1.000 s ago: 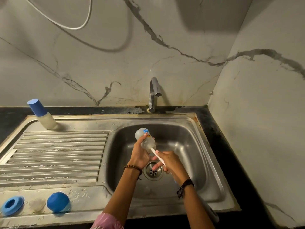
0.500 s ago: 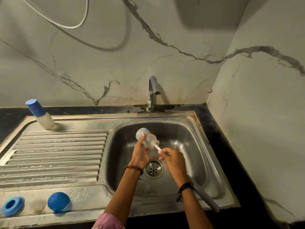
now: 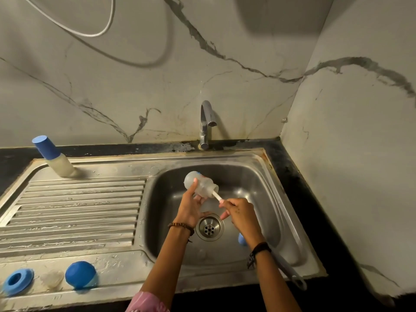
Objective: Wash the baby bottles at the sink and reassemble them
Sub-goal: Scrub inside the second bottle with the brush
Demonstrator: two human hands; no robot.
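Over the steel sink (image 3: 265,167), the left hand (image 3: 191,210) grips 1 clear baby bottle (image 3: 200,184) on its side while the right hand (image 3: 238,212) pinches a white brush handle (image 3: 216,196) running into its mouth. Judged midway: a capped second bottle (image 3: 57,159) stands on the drainboard, and a blue ring (image 3: 18,280), teat (image 3: 51,278) and cap (image 3: 80,274) await reassembly.

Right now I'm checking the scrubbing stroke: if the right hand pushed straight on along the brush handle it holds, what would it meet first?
The right hand points up-left along the white brush handle, so it would probably meet the bottle mouth first. The left hand holds that bottle over the sink.
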